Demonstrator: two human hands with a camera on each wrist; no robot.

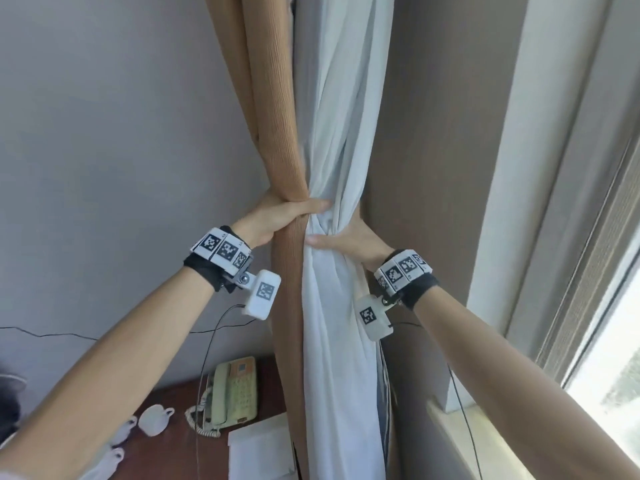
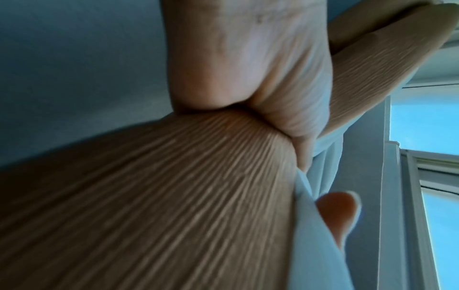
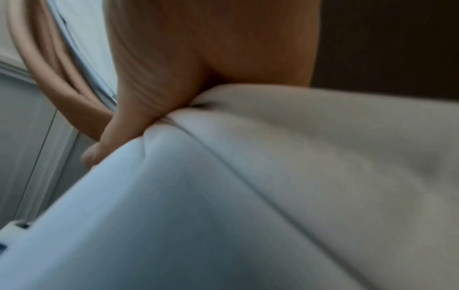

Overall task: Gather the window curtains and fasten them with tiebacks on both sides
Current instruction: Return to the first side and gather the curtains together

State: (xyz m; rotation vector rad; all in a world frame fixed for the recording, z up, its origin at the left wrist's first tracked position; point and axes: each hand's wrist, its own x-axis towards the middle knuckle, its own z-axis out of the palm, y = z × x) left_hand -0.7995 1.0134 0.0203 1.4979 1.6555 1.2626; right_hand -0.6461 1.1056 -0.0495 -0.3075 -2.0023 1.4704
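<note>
While left hand (image 1: 273, 216) grips ribbed tan curtain (image 1: 277, 133), right hand (image 1: 349, 240) clasps smooth white sheer (image 1: 346, 133); both bunched w/ wall left, window frame (image 1: 554, 202) right.

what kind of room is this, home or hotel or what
Probably a hotel room: a corded phone and upturned cups on a dark desk, beside a window with layered curtains.
</note>
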